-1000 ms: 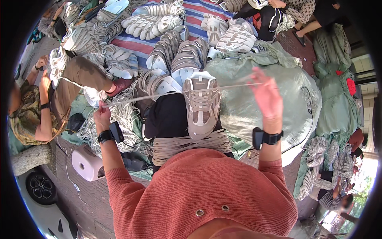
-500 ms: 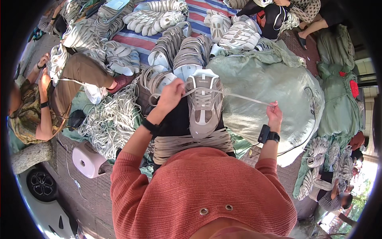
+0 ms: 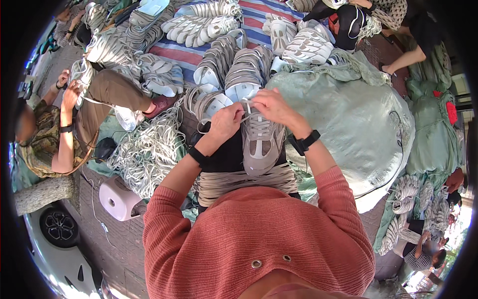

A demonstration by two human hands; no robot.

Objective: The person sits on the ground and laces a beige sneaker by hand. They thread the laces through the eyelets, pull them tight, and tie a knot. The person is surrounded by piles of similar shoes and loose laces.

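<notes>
A grey and white sneaker upper [image 3: 260,142] lies on my black-clad lap, toe toward me, with pale lacing across its tongue. My left hand [image 3: 225,123] is closed in a pinch at the upper's left edge, on the flat shoelace [image 3: 247,105]. Reaching across the top of the upper, my right hand [image 3: 273,106] has its fingers pinched on the same shoelace and covers part of the collar. Between the two hands shows a short piece of lace. Beige laces [image 3: 239,183] stretch in a bundle across my lap below the toe.
Stacked shoe uppers [image 3: 247,70] stand ahead on a striped sheet [image 3: 172,54]. Left lies a heap of loose laces [image 3: 144,152], beside a pink stool [image 3: 118,198] and a seated co-worker holding laces [image 3: 82,74]. A large green-grey sack [image 3: 348,119] bulges at right.
My right hand has come in from the far right to the top of the upper, beside my left hand. The shoelace stretched out to the right is now drawn in between the hands.
</notes>
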